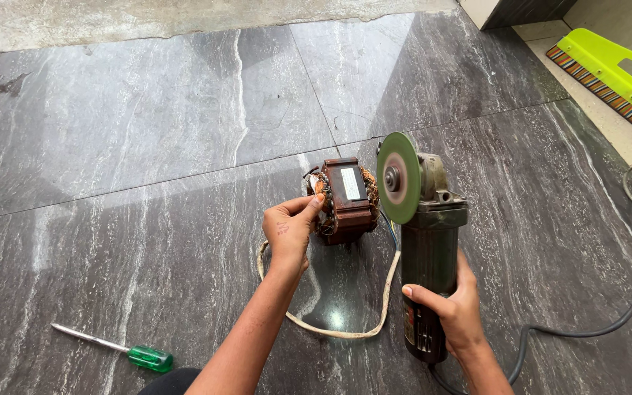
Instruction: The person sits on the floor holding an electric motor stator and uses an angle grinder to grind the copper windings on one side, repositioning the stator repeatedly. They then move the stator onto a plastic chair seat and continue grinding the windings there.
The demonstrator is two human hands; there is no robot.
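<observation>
Head view: left hand (289, 230) steadies a brown motor stator (347, 200) standing on the dark tiled floor (148, 146), fingers pressed to its left side. Right hand (453, 307) has its grip clamped around the body of an angle grinder (427, 256); the green disc (398, 178) sits just beside the stator's right edge. A green-handled screwdriver (115, 348) lies well apart, lower left.

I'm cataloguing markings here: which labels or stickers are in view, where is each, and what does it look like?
Label: pale rectangle on the brown motor stator that the left hand steadies.
Sticker: small reddish patch on the green angle grinder body, beside the right hand; too blurred for detail.
</observation>
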